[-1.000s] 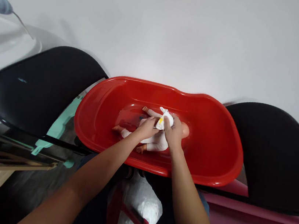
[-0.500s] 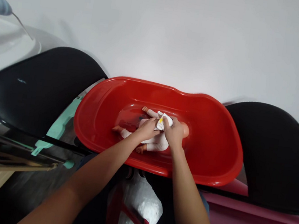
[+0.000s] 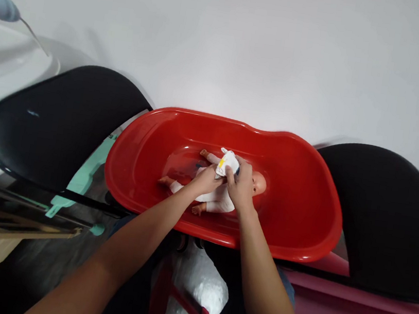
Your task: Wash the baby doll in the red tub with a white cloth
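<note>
A doll (image 3: 219,201) in white clothing lies in a red baby bathtub (image 3: 290,189), its bald head toward the right and its feet toward the left. Over the doll's chest, both my hands hold a small white cloth (image 3: 229,163) with a yellow mark. My right hand (image 3: 241,183) pinches its right side between thumb and fingers. At the cloth's lower left edge, my left hand (image 3: 208,181) is closed, its fingertips partly hidden under it. One doll hand and a bare foot show past my left forearm.
Black chair seats flank the tub, one on the left (image 3: 61,126) and one on the right (image 3: 391,219). A mint-green plastic piece (image 3: 84,176) sits below the left seat. White tubs (image 3: 6,76) stand at far left, and a pale wall rises behind.
The cloth has shifted slightly left and up and looks more spread out. My right hand has moved a little left, uncovering more of the doll's head.
</note>
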Tool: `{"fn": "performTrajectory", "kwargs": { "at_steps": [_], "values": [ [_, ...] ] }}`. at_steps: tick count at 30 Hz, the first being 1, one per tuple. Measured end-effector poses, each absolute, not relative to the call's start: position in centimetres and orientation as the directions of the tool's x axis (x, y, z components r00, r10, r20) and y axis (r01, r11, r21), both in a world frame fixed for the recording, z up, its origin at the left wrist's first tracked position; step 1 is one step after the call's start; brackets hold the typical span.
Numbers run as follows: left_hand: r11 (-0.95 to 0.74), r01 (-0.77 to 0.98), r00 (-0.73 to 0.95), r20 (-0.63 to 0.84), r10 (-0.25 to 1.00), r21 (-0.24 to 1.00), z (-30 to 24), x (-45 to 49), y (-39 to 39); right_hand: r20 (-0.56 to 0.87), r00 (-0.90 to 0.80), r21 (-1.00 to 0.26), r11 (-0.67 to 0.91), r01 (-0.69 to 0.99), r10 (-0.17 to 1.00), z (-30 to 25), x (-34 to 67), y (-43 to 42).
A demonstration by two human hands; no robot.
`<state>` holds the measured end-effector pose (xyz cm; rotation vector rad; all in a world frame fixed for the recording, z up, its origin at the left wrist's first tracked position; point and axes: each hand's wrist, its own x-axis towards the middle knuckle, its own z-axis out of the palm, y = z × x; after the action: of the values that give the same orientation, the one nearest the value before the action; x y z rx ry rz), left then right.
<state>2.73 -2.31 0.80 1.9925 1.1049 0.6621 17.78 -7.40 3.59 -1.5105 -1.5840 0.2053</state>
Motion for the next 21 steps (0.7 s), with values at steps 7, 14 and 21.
{"fn": "performTrajectory", "kwargs": {
  "at_steps": [7,14,21],
  "values": [
    [-0.347,0.458,0.52,0.07,0.852,0.819,0.6,2.6,-1.8,0.541,0.018,-0.5,0.305,0.81,0.841,3.7,18.3,-7.8],
    [-0.236,0.478,0.452,-0.007,0.892,0.846,0.9,2.6,-2.1,0.543,0.059,-0.533,0.289,0.795,0.838,4.1,18.0,-7.8],
    [-0.253,0.511,0.43,0.011,0.903,0.821,1.8,2.6,-2.4,0.21,0.295,-0.918,0.084,0.387,0.932,4.0,17.6,-7.0]
  ]
}}
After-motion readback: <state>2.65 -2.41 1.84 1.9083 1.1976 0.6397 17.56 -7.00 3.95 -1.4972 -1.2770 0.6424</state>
